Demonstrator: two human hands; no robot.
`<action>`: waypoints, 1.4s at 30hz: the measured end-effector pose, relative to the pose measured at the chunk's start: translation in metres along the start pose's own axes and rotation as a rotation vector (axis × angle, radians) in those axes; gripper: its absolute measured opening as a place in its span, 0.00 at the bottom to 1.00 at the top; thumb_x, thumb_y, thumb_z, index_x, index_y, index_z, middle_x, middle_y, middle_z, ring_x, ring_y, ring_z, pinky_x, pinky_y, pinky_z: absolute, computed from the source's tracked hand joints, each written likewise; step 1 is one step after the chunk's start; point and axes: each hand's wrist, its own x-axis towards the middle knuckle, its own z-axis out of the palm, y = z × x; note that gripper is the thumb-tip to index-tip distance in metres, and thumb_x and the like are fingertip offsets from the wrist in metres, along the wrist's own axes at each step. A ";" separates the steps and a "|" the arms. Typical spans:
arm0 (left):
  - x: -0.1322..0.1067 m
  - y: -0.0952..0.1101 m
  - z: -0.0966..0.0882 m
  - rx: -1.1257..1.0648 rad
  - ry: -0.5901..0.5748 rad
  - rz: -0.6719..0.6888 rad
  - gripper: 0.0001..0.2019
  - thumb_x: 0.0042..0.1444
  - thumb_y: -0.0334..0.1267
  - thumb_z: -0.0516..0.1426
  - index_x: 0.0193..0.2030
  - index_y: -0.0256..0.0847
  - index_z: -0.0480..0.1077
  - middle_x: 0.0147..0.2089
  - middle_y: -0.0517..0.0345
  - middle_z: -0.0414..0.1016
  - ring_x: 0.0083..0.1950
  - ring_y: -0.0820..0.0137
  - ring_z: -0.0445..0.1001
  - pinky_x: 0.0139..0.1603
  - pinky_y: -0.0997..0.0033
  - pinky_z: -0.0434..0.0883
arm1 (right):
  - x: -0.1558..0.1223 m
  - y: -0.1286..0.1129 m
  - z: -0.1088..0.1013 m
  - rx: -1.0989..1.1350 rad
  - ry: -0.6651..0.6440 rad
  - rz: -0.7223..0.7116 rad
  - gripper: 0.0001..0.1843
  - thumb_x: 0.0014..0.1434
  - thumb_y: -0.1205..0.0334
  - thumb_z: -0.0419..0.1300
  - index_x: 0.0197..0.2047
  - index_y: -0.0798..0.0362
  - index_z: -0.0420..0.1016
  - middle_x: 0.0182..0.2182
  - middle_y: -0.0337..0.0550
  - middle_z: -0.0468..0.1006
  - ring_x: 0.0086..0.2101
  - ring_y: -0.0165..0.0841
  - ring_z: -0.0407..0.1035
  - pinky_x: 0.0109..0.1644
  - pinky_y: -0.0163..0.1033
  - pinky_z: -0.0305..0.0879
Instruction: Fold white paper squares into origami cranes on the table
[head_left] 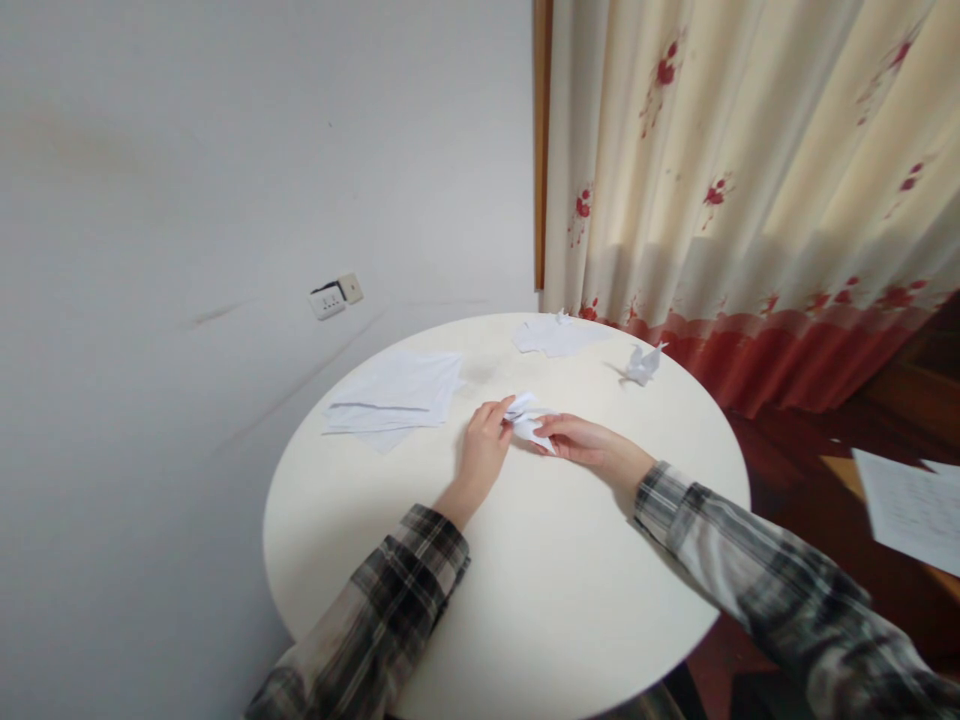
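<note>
My left hand (484,447) and my right hand (581,440) meet over the middle of a round white table (525,600). Both pinch a small piece of folded white paper (527,418) between their fingertips, the left hand from the left and the right hand from the right. The paper is partly folded into points and sits just above the tabletop. Both sleeves are plaid.
A stack of white sheets (397,398) lies at the table's left. More folded paper (555,335) rests at the far edge, and a finished paper crane (643,365) stands to the right. A cream curtain (750,200) with red flowers hangs behind. Printed paper (911,510) lies at far right.
</note>
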 end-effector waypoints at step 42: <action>0.005 -0.015 0.016 -0.381 -0.121 -0.482 0.09 0.45 0.38 0.55 0.31 0.36 0.72 0.22 0.60 0.72 0.24 0.74 0.67 0.23 0.78 0.59 | 0.000 0.002 0.004 -0.350 0.115 -0.200 0.13 0.37 0.59 0.69 0.23 0.59 0.74 0.19 0.37 0.72 0.22 0.23 0.63 0.28 0.31 0.55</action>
